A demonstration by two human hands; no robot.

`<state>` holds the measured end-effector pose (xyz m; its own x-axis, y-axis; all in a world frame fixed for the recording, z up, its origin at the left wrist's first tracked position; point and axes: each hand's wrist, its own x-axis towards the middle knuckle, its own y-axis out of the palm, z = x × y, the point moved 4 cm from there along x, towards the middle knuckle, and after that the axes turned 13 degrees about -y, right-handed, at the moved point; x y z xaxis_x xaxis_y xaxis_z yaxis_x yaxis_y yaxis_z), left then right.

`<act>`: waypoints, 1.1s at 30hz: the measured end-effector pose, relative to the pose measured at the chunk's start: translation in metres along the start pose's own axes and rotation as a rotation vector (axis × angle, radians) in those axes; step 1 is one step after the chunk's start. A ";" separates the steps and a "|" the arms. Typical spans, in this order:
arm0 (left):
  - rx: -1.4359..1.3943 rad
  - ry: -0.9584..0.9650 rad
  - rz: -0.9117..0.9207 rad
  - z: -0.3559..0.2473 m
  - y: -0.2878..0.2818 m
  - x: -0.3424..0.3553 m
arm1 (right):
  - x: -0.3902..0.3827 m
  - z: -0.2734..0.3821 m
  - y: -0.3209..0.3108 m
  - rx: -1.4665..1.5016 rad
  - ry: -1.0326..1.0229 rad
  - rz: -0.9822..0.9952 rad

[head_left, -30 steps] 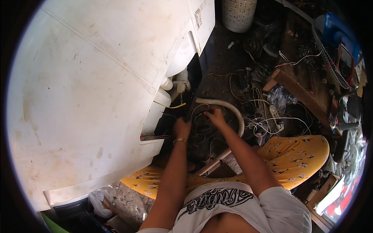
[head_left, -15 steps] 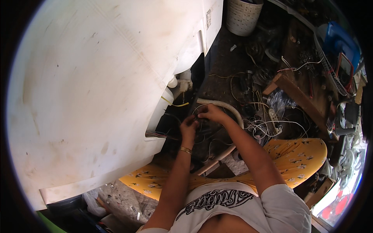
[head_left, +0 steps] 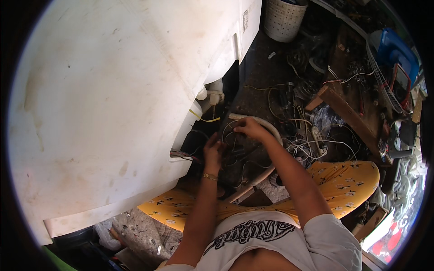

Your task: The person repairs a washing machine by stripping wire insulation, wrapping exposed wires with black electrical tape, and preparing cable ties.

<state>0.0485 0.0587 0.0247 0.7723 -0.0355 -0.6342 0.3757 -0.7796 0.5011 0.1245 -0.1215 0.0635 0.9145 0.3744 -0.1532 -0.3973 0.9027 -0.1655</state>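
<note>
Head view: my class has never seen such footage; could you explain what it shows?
There is no robot here: these are a person's own bare hands. A fisheye camera worn on the head looks down, so straight edges bend near the picture's rim. The left hand is beside the cut-away edge of a large white panel; the right hand is close by, in a pinching shape. What either holds, if anything, is too small to make out. On the dark floor lie a pale curved hose and tangled white cord; a perforated white basket stands farther off.
</note>
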 end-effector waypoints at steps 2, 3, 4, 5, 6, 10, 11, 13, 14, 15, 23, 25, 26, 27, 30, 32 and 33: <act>-0.066 0.027 0.023 -0.010 -0.030 0.002 | -0.002 0.018 0.008 0.016 0.074 -0.030; -0.096 0.026 0.056 -0.010 -0.027 0.003 | -0.002 0.016 0.005 -0.010 0.056 -0.021; -0.090 0.006 0.033 -0.008 -0.025 0.004 | -0.001 0.013 0.004 -0.035 0.037 -0.011; -0.085 -0.013 0.008 -0.005 -0.024 0.003 | 0.000 0.011 0.005 -0.060 0.018 0.001; -0.080 -0.032 -0.017 -0.003 -0.023 0.003 | 0.002 0.008 0.007 -0.050 -0.009 0.018; 0.403 -0.004 -0.222 0.018 -0.018 -0.009 | 0.006 -0.005 0.017 -0.030 -0.128 0.045; 0.494 0.065 -0.217 0.027 -0.012 -0.012 | 0.006 -0.009 0.018 -0.029 -0.162 0.041; 0.550 0.155 -0.212 0.044 -0.003 -0.013 | 0.003 -0.030 0.013 -0.046 -0.107 -0.045; 0.515 0.178 -0.215 0.050 0.000 -0.013 | 0.001 -0.040 0.009 -0.055 -0.080 -0.088; 0.477 0.198 -0.231 0.052 -0.006 -0.013 | 0.000 -0.039 0.014 -0.066 -0.066 -0.026; 0.465 0.090 -0.254 0.054 -0.010 -0.008 | -0.004 -0.062 0.026 -0.274 -0.054 0.226; 0.466 0.073 -0.269 0.053 -0.011 -0.009 | 0.000 -0.059 0.034 -0.339 -0.024 0.241; 0.446 0.052 -0.268 0.053 -0.011 -0.009 | 0.001 -0.058 0.037 -0.372 -0.009 0.247; 0.423 0.035 -0.269 0.054 -0.014 -0.009 | 0.003 -0.055 0.040 -0.421 0.007 0.241; 0.440 0.081 -0.300 0.054 -0.017 -0.006 | 0.006 -0.051 0.047 -0.510 0.049 0.220; 0.495 0.134 -0.332 0.054 -0.017 -0.006 | 0.007 -0.051 0.049 -0.492 0.070 0.209; 0.523 0.158 -0.339 0.054 -0.013 -0.006 | 0.007 -0.057 0.046 -0.500 0.063 0.181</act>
<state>0.0113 0.0352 -0.0102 0.7358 0.3280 -0.5924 0.3437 -0.9347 -0.0907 0.1079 -0.0895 -0.0009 0.8278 0.4871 -0.2783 -0.5501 0.6077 -0.5728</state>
